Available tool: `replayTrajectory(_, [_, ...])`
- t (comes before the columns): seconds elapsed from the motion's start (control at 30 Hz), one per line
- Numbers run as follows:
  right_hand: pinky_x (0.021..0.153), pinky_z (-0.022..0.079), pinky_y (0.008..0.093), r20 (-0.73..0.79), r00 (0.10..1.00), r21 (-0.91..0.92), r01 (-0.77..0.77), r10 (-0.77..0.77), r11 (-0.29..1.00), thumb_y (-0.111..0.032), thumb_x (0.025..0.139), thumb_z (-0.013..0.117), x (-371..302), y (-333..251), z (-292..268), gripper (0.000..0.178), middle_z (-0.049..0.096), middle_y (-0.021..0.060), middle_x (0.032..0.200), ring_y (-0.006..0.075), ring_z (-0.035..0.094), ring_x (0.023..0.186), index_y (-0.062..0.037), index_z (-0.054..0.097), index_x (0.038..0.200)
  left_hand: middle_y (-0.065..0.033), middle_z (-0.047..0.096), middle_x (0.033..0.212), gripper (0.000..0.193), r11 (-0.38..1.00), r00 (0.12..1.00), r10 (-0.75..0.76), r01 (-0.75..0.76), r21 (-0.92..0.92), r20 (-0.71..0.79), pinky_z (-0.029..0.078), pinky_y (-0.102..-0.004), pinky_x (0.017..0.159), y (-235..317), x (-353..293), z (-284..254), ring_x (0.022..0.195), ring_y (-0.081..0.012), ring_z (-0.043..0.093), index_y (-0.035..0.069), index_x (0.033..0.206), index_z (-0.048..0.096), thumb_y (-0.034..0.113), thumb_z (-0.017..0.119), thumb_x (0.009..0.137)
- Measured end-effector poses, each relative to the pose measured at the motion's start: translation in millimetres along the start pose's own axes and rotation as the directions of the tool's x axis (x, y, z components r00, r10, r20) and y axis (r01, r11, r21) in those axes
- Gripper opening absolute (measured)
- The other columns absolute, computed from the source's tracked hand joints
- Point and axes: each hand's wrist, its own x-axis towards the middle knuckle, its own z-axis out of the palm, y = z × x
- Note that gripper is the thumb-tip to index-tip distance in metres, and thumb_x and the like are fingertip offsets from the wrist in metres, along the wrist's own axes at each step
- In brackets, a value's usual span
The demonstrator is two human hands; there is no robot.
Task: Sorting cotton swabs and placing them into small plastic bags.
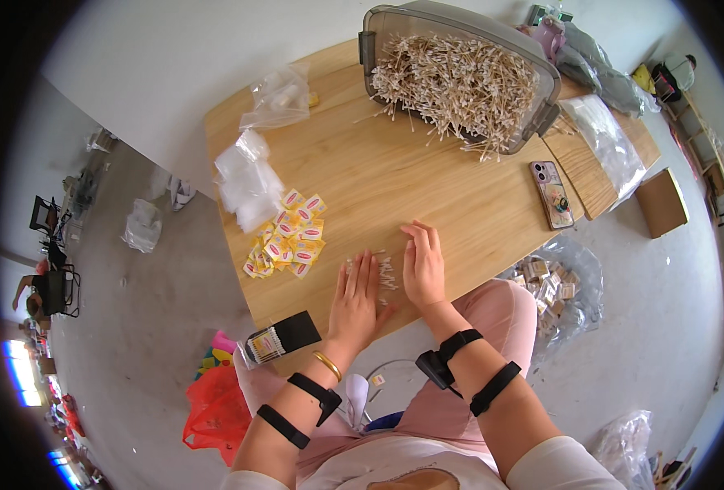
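Now | left hand (355, 298) flat, open on table (460, 204) | right hand (424, 265) open, edging swabs (387, 272) | advice: keep both palms low, square the bundle gently.

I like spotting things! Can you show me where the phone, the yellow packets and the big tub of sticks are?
phone (552, 194), head view, middle of its patterned back.
yellow packets (288, 238), head view, centre of the pile.
tub of sticks (367, 42), head view, grey left rim.
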Motion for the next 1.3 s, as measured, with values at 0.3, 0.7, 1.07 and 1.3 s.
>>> replayTrajectory(0.3, [0.099, 0.047, 0.0468, 0.002, 0.998, -0.041, 0.063, -0.063, 0.997, -0.001, 0.096, 0.051, 1, 0, 1, 0.025, 0.056, 0.0235, 0.127, 0.0428, 0.054, 0.120, -0.0039, 0.058, 0.120, -0.0276, 0.027, 0.161, 0.092, 0.999, 0.998, -0.031, 0.029, -0.033, -0.049, 0.010, -0.0546, 0.126, 9, -17, 1, 0.153, -0.0388, 0.023, -0.009, 0.154, 0.026, 0.046, 0.065, 0.092])
replayTrajectory(0.7, [0.100, 0.047, 0.0472, -0.006, 0.997, -0.049, 0.070, -0.071, 0.996, -0.003, 0.096, 0.050, 1, 2, 2, 0.025, 0.057, 0.0245, 0.126, 0.0431, 0.054, 0.120, -0.0026, 0.059, 0.120, -0.0203, 0.024, 0.166, 0.092, 0.997, 0.995, -0.042, 0.047, 0.056, -0.094, 0.008, -0.0527, 0.127, -23, 41, 4, 0.156, -0.0309, 0.018, -0.005, 0.157, 0.025, 0.060, 0.050, 0.097])
replayTrajectory(1.07, [0.100, 0.047, 0.0469, -0.019, 0.998, -0.058, 0.063, -0.065, 0.996, -0.002, 0.096, 0.051, 0, 6, 2, 0.024, 0.057, 0.0236, 0.125, 0.0429, 0.054, 0.119, -0.0006, 0.059, 0.118, -0.0198, 0.047, 0.144, 0.064, 0.997, 0.980, -0.024, 0.009, -0.075, -0.197, 0.026, -0.0525, 0.120, -38, 47, -28, 0.140, -0.0377, 0.040, -0.001, 0.150, 0.039, 0.033, 0.057, 0.098])
replayTrajectory(1.3, [0.099, 0.047, 0.0459, 0.005, 0.997, -0.074, 0.078, -0.078, 0.994, 0.000, 0.094, 0.051, 0, -1, 4, 0.022, 0.057, 0.0221, 0.123, 0.0411, 0.055, 0.118, -0.0003, 0.059, 0.115, -0.0141, 0.057, 0.129, 0.051, 0.958, 0.910, -0.261, 0.202, -0.206, -0.323, 0.039, -0.0501, 0.106, -86, 92, -4, 0.125, -0.0335, 0.052, 0.007, 0.139, 0.052, 0.016, 0.067, 0.091])
